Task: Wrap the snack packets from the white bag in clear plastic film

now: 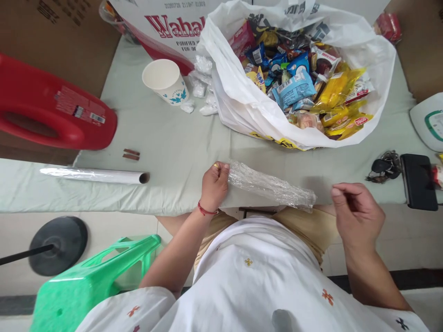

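My left hand pinches one end of a crumpled strip of clear plastic wrap between thumb and fingers. From there the strip stretches to the right above the table's front edge, its far end loose. To the right of that end, apart from it, is my right hand. Its fingers are curled and the thumb and forefinger tips meet; nothing shows between them. On the cloth to the left lies a roll of plastic wrap, its hollow core facing right. Small bundles of clear plastic sit beside a paper cup.
A white plastic bag full of packaged snacks stands at the back. Two brown strips lie near a red jug. At the right are keys and a black phone. A green stool stands below.
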Available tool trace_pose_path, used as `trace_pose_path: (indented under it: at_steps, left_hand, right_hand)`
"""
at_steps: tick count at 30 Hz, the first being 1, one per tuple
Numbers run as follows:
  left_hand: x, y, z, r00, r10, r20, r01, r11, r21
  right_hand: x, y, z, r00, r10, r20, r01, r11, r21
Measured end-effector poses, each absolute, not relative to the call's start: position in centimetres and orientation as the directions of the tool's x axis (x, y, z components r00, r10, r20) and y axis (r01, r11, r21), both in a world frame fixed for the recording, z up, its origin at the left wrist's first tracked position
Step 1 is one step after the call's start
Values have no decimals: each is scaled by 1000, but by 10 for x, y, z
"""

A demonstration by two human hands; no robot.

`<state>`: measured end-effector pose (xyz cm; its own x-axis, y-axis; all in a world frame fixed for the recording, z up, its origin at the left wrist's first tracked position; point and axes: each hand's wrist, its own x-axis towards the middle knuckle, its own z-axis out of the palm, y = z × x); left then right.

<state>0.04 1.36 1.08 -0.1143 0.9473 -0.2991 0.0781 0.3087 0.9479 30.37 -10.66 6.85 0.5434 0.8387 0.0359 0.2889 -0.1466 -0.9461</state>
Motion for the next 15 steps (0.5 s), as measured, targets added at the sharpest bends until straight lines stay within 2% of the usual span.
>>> trace_pose_path:
  at_steps: [2,3,5,8,10,13,15]
  left_hand:
    - [3,13,12,-103,956,-273,109,284,953]
    - [5,13,14,-92,962,-255,135,266,954]
    - [8,11,17,-69,975,-213,194,223,955]
    - [11,9,22,-41,988,-148,262,154,953]
    - [12,8,23,-18,992,-126,280,125,952]
    - [13,8,19,-4,990,-143,244,139,960]
    - [14,9,16,-8,981,-192,163,190,968]
  right_hand:
    - [295,-100,69,254,949,186,591,0,-807]
    - [290,-95,68,107,970,220,687,88,-722]
    - [280,-84,61,-91,976,195,764,194,-615]
    - [266,-71,48,-181,975,132,824,224,-521]
    - [260,-65,43,-184,973,136,816,229,-531]
    - [261,-61,43,-140,976,167,723,216,-656]
    - [263,-59,48,-83,988,131,650,153,-744]
